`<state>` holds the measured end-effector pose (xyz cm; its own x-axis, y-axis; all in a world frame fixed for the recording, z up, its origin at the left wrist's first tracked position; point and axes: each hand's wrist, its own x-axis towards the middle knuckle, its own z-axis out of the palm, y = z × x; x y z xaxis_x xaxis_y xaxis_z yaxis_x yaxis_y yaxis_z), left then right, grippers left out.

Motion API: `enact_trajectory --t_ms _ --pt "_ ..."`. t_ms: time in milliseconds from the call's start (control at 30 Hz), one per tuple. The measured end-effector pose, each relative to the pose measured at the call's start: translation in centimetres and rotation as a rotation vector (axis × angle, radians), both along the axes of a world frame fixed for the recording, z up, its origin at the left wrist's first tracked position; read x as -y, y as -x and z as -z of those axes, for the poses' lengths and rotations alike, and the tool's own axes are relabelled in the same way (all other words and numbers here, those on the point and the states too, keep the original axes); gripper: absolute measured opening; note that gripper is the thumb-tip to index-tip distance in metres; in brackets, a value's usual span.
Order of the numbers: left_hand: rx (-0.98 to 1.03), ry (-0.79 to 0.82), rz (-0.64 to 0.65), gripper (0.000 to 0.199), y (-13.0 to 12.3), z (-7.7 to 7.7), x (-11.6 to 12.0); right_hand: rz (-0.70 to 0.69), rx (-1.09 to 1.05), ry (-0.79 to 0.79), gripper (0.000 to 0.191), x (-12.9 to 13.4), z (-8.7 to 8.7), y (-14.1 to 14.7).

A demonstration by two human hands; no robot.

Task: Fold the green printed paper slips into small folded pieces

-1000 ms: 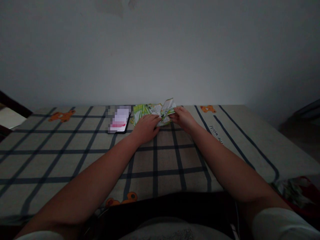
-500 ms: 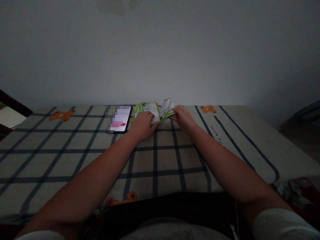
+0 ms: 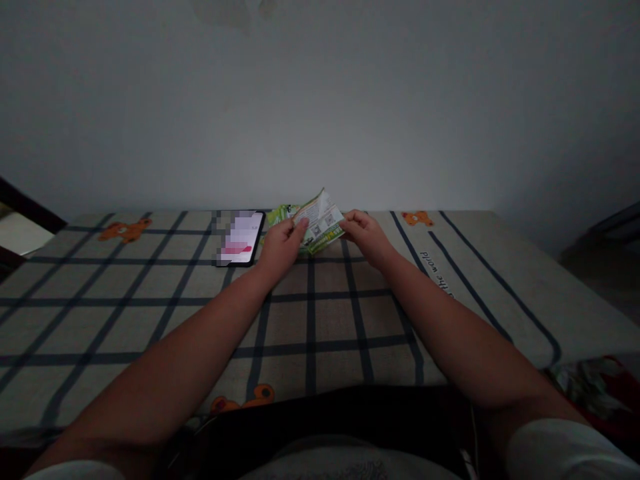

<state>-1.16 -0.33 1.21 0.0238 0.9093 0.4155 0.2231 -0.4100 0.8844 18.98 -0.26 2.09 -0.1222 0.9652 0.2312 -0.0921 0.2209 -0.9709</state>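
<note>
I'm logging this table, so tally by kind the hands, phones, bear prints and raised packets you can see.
Hands, left hand and right hand: 2
Phone: 1
Bear prints, one partly hidden: 3
Raised packet: 1
Total: 7, excluding the green pile, too overlapped to count

Looks like a room in a home, lived in and dimly lit. Shows this in the checked cloth [image 3: 330,320] with orange bears [image 3: 125,229] and printed words [image 3: 435,270], spread flat against a plain pale wall [image 3: 320,113] with discoloured patches near the top. Includes a dark frame [image 3: 30,208] at the left edge and some red patterned fabric [image 3: 617,390] low on the right.
</note>
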Motion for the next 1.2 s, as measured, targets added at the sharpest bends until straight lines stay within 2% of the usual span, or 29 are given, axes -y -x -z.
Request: enact_trajectory --t_ms 133,300,433,533,733,833,1033,1200 --pt "0.364 0.195 0.077 0.043 -0.3 0.4 -0.5 0.017 -0.062 0.078 0.032 -0.4 -0.1 -0.4" --pt "0.537 0.312 0.204 0.038 -1.0 -0.4 0.0 0.050 -0.052 0.099 0.031 -0.8 0.0 -0.6" --pt "0.548 0.389 0.249 0.029 -0.8 -1.0 0.1 0.090 0.002 0.031 0.031 -0.8 0.0 -0.9" --pt "0.545 0.388 0.222 0.028 -0.5 -1.0 -0.1 0.108 0.069 -0.032 0.035 -0.8 0.0 -1.1" --pt "0.587 0.399 0.192 0.027 -0.7 -1.5 0.2 0.088 0.131 -0.152 0.015 -0.7 0.0 -1.1" --pt "0.615 0.406 0.187 0.025 -0.6 -1.6 0.2 0.026 0.206 -0.199 0.019 -0.3 -0.3 -1.2" --pt "0.693 0.449 0.219 0.026 -0.2 -1.3 -0.6 -0.072 0.255 -0.246 0.039 0.1 -0.8 -1.4" --pt "0.735 0.510 0.237 0.029 -0.1 -1.4 -1.0 -0.056 0.283 -0.284 0.031 0.1 -0.7 -1.3"
